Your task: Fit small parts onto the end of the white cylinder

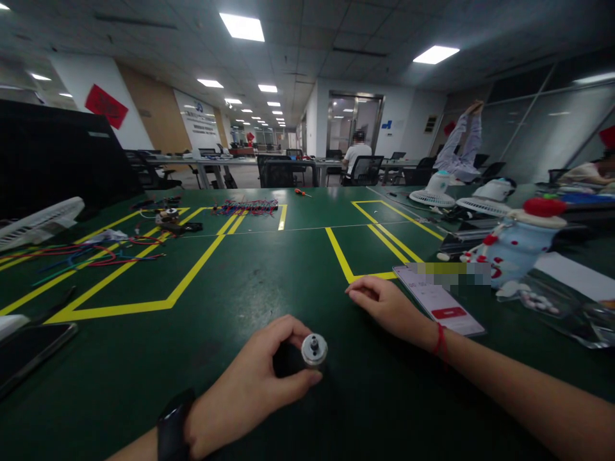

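Observation:
A small silver metal cylinder, with a dark shaft and holes on its top face, is upright between the thumb and fingers of my left hand. That hand wears a black watch. To the right and a little farther off, my right hand rests on the green table, its fingers curled loosely together beside a phone with a lit screen. Whether anything is inside those curled fingers cannot be seen. A red string circles the right wrist.
Loose wires lie at the left, more wires behind. A dark phone is front left. An orange screwdriver lies at the back. A blue bottle, plastic bags and white fans stand right. A person sits beyond the table.

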A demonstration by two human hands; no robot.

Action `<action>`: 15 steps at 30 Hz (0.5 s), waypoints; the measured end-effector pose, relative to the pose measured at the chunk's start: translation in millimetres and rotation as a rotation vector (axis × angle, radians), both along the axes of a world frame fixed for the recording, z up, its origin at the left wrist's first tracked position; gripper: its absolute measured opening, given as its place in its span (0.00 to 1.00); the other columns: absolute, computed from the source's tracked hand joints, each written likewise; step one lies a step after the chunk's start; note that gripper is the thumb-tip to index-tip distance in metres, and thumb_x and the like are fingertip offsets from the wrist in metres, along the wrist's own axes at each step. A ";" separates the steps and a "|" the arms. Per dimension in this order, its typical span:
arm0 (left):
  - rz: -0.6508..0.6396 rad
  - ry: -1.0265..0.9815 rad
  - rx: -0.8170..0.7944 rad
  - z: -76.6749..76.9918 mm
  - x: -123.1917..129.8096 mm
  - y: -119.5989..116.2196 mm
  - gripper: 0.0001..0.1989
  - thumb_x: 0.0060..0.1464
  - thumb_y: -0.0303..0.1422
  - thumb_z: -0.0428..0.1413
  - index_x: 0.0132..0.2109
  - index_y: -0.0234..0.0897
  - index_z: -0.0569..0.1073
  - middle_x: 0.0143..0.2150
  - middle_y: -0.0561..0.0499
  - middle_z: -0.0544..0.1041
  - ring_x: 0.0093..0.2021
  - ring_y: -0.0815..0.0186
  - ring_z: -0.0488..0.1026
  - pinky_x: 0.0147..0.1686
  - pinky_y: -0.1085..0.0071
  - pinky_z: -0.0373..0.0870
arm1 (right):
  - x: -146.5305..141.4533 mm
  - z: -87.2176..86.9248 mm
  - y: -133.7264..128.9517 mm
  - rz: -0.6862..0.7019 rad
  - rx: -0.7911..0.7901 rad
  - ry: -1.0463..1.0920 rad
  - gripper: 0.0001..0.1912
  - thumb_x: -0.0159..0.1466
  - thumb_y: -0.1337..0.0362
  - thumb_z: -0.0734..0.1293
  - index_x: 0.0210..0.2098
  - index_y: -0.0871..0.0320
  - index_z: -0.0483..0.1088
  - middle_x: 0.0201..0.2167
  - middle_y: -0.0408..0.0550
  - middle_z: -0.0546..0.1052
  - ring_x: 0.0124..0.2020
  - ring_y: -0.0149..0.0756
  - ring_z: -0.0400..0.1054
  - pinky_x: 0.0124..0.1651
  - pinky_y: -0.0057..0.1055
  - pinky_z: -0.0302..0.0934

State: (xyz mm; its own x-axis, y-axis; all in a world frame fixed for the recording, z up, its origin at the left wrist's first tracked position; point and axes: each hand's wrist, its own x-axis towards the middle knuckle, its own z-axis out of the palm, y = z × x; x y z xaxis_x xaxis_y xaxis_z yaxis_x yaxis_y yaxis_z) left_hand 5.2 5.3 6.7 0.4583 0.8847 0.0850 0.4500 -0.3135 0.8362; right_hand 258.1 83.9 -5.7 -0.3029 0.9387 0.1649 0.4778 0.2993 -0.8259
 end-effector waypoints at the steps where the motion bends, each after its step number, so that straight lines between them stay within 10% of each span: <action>1: 0.000 0.002 0.003 -0.1 -0.1 -0.1 0.09 0.52 0.29 0.61 0.42 0.41 0.71 0.39 0.54 0.75 0.39 0.62 0.71 0.39 0.68 0.66 | -3.6 4.5 -5.4 0.077 0.037 -0.062 0.09 0.60 0.60 0.68 0.37 0.59 0.75 0.32 0.46 0.74 0.33 0.34 0.66 0.37 0.32 0.60; 7: -0.008 0.007 0.033 -1.7 -0.4 1.3 0.09 0.52 0.28 0.60 0.41 0.40 0.70 0.37 0.54 0.74 0.38 0.63 0.70 0.38 0.69 0.65 | -33.3 29.8 -46.1 0.288 0.342 -0.113 0.11 0.61 0.64 0.67 0.44 0.56 0.71 0.43 0.49 0.71 0.44 0.36 0.65 0.48 0.35 0.60; 15: -0.004 0.008 0.044 -4.8 -0.2 1.1 0.09 0.52 0.28 0.61 0.40 0.39 0.69 0.37 0.54 0.74 0.38 0.63 0.70 0.38 0.69 0.65 | -44.2 41.3 -52.5 0.270 0.373 -0.014 0.04 0.62 0.66 0.67 0.37 0.55 0.74 0.44 0.48 0.70 0.47 0.36 0.65 0.51 0.36 0.59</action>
